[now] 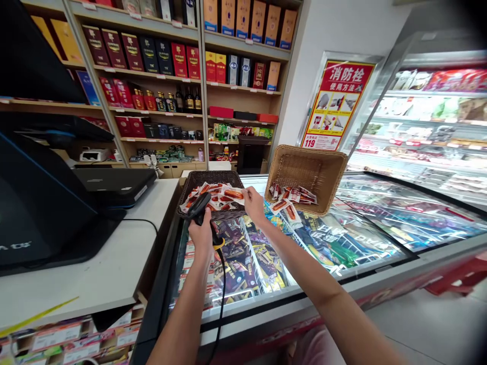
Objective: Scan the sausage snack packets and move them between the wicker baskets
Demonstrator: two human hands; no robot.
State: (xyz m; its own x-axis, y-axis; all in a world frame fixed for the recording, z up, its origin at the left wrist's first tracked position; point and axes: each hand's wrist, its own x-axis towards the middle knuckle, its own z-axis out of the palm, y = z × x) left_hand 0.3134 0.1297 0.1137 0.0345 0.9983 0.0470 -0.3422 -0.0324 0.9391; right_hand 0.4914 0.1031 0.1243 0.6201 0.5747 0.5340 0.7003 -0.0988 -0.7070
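Observation:
My left hand (202,232) is wrapped round the handle of a black barcode scanner (199,207), its cable trailing down toward me. Pinched by one end in my right hand (254,204) is a packaged sausage (233,193), held over the dark woven basket (240,181). Several more wrapped sausages (207,190) fill that basket. To the right, a light brown wicker basket (335,177) lies tilted with its opening toward me. Some packets (299,195) rest inside it, and two loose sausage packets (286,208) lie on the glass just before it.
Both baskets stand on a glass-topped freezer (380,246) holding packaged goods. A white counter (114,248) with a dark checkout machine (41,203) is at the left. Behind are shelves of boxed bottles (163,53); a lit refrigerated display (429,121) stands at right.

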